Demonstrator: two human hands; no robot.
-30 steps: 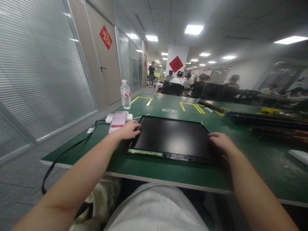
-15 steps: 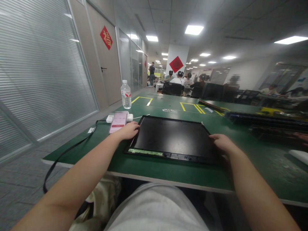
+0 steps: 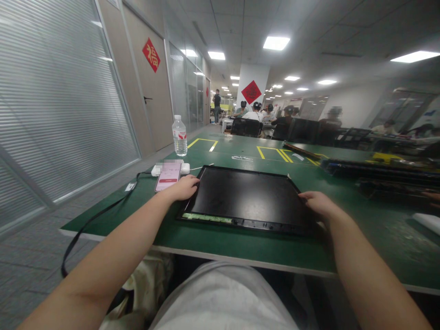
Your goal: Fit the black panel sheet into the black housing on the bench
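A flat black screen panel (image 3: 247, 195) lies on the green table (image 3: 220, 243), close to its front edge. A green strip (image 3: 207, 218) runs along the left part of the panel's near edge. My left hand (image 3: 185, 187) grips the panel's left edge with its fingers closed. At the opposite side, my right hand (image 3: 318, 204) pinches the right edge. A phone (image 3: 168, 176) with a lit screen rests just beyond my left wrist, against a white power strip (image 3: 184, 168).
A water bottle (image 3: 179, 136) stands at the back left. A black cable (image 3: 99, 211) hangs over the left edge. Dark long parts (image 3: 378, 168) and a white object (image 3: 426, 222) lie to the right. People sit at tables farther back.
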